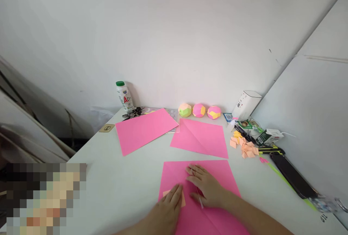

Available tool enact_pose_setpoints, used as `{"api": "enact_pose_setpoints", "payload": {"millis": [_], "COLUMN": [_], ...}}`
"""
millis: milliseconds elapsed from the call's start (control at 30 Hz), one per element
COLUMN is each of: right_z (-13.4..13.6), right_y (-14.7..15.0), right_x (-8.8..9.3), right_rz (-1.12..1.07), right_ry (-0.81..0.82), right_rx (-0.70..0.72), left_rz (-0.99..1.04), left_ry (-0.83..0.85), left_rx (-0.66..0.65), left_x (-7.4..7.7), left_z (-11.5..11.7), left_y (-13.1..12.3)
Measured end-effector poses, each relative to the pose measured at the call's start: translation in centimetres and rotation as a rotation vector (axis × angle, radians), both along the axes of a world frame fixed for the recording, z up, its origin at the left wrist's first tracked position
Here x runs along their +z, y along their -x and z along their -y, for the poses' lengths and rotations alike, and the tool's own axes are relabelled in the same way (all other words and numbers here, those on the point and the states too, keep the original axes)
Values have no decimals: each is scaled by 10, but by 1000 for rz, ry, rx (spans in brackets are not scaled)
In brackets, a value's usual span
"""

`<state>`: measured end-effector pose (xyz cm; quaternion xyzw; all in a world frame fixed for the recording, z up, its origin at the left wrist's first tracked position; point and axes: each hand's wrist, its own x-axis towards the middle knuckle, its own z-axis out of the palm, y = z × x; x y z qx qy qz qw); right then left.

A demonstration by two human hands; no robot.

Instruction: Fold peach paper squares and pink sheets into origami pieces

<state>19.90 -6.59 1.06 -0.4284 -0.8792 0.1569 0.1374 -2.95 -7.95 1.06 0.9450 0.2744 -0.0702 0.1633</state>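
Note:
A pink paper sheet (217, 173) lies on the white table (114, 191) right in front of me. My left hand (165, 211) rests flat on its near left part, fingers stretched out over a small peach paper piece (182, 200). My right hand (208, 188) lies flat on the sheet's middle, fingers spread and pointing left. A thin clear stick-like thing (199, 198) runs under the right hand; I cannot make out what it is.
Two more pink sheets (144, 130) (201, 139) lie farther back. Three paper balls (199, 110), a white bottle (124, 96), keys (133, 112), a white box (246, 104), peach paper pieces (246, 148), cutters and a black case (292, 175) line the back and right.

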Motion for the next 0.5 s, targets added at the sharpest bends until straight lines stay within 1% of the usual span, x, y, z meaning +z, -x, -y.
{"api": "enact_pose_setpoints", "payload": {"millis": [67, 200, 333, 500], "right_z": [0, 3, 3, 3], "right_y": [0, 0, 0, 0], "right_x": [0, -1, -2, -2], "right_rz": [-3, -4, -2, -1], "right_ry": [-8, -23, -31, -40], "right_rx": [4, 9, 9, 4], "left_rz": [-30, -152, -126, -99], "left_ry": [-71, -177, -246, -324], "left_rx": [5, 2, -5, -12], "left_x": [-1, 1, 3, 6], "left_z": [0, 0, 0, 0], "left_y": [-2, -11, -16, -16]}}
